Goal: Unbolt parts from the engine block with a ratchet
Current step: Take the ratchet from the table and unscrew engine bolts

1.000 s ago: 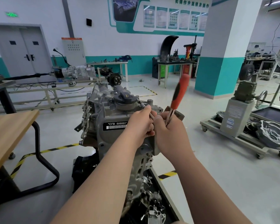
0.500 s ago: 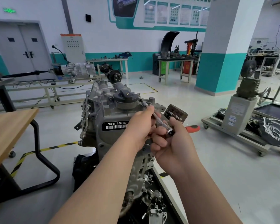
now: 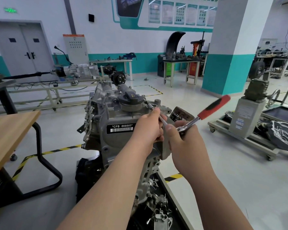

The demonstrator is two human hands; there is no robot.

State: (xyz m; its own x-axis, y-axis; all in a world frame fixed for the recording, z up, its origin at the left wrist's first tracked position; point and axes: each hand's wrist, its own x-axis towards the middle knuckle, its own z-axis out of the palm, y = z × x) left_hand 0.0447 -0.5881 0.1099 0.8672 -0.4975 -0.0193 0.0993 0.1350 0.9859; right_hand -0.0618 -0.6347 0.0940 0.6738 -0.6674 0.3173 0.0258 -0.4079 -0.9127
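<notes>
1. From my remote seat I see the engine block (image 3: 116,140) standing upright in the middle of the head view, with its black label (image 3: 121,127) reading *CFB 666660* facing me
2. A black filler cap (image 3: 130,98) sits on the top of the block, just left of where the tool meets the metal
3. The ratchet (image 3: 205,113) is on the upper right side of the block; its chrome head is in my right hand and its red and black handle slants up and to the right, blurred
4. A thin extension bar (image 3: 163,121) runs from the ratchet head up and left to a fastener on the block's top edge, beside the cap
5. My left hand (image 3: 148,130) has its fingers curled together round the extension bar, with the index fingertip near the socket end
6. My right hand (image 3: 186,143) grips the ratchet at its head: the thumb lies along the near side of the chrome, the other fingers are folded underneath and mostly hidden from me
7. The two hands are touching or nearly touching at the knuckles; I cannot tell which
8. Below the block, a dark tray (image 3: 171,193) holds loose metal parts
9. A wooden table (image 3: 8,128) stands at the left, a teal and white pillar (image 3: 226,55) behind on the right, and a grey wheeled cart (image 3: 244,120) further right
</notes>
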